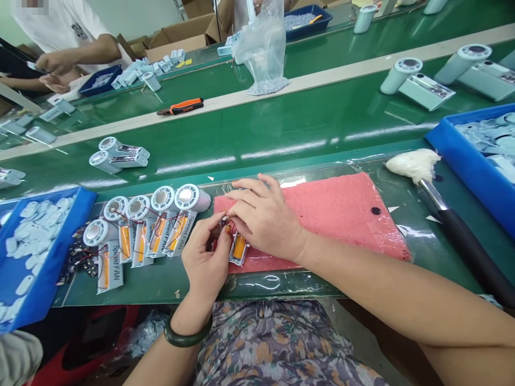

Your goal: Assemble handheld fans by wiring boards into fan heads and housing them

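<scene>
A slim orange battery [238, 247] lay on a pink foam pad [341, 214] by the worktop's [273, 287] near edge, its long axis pointing away from the body. It was judged light and stiff, best held by its body (the thin wires [223, 221] looked fragile). The wires were pinched by the left hand's [206, 257] fingers; the right hand's [263, 217] fingers were spread over the battery's far end.
</scene>
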The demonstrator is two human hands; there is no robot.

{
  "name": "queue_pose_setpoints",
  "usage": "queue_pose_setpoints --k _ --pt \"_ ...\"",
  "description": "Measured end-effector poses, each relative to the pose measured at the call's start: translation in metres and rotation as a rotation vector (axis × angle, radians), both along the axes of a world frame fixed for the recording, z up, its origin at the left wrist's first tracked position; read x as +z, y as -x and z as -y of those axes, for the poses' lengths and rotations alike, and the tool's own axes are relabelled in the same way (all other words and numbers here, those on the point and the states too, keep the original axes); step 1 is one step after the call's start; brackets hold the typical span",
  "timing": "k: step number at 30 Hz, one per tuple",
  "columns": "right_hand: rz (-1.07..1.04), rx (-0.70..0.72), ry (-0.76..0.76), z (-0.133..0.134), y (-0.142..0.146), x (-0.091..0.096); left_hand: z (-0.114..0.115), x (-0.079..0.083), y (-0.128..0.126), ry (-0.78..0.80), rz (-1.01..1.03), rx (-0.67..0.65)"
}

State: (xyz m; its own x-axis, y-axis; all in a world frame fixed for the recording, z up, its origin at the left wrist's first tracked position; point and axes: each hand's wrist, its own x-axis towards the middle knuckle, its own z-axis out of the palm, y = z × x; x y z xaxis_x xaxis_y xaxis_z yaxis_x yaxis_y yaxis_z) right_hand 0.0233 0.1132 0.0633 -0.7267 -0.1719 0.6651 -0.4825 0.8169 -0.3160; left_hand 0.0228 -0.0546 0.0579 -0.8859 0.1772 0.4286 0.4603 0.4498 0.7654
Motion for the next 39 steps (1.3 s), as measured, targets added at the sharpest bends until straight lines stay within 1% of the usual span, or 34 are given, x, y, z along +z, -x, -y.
queue_pose_setpoints --k 4,10,16,19,23,27,29,35,39 --pt "0.004 -0.028 0.008 0.001 0.0 0.0 0.0 -0.001 0.0 -0.019 0.021 0.003" --pt "-0.014 0.037 -0.009 -0.001 0.001 -0.003 0.003 0.001 0.0 0.046 -0.03 -0.004" --pt "0.003 0.063 -0.023 0.0 0.001 -0.005 0.007 -0.002 0.002 0.111 -0.077 -0.035" --pt "0.032 0.045 -0.009 0.002 0.001 -0.003 0.006 -0.002 0.003 0.048 -0.022 -0.025" --pt "0.067 -0.01 0.03 0.005 -0.001 0.0 0.001 -0.001 0.002 -0.085 0.103 0.05" --pt "0.095 -0.009 0.048 0.006 -0.003 0.001 0.0 -0.001 0.001 -0.12 0.115 0.069" --pt "0.105 0.002 0.055 0.005 -0.003 0.001 0.002 -0.001 0.001 -0.102 0.095 0.054" --pt "0.091 0.03 0.047 0.003 -0.003 0.0 0.011 -0.006 0.005 0.021 -0.042 -0.023" --pt "0.089 0.039 0.035 0.003 -0.003 0.0 0.016 -0.01 0.009 0.049 -0.087 -0.069"
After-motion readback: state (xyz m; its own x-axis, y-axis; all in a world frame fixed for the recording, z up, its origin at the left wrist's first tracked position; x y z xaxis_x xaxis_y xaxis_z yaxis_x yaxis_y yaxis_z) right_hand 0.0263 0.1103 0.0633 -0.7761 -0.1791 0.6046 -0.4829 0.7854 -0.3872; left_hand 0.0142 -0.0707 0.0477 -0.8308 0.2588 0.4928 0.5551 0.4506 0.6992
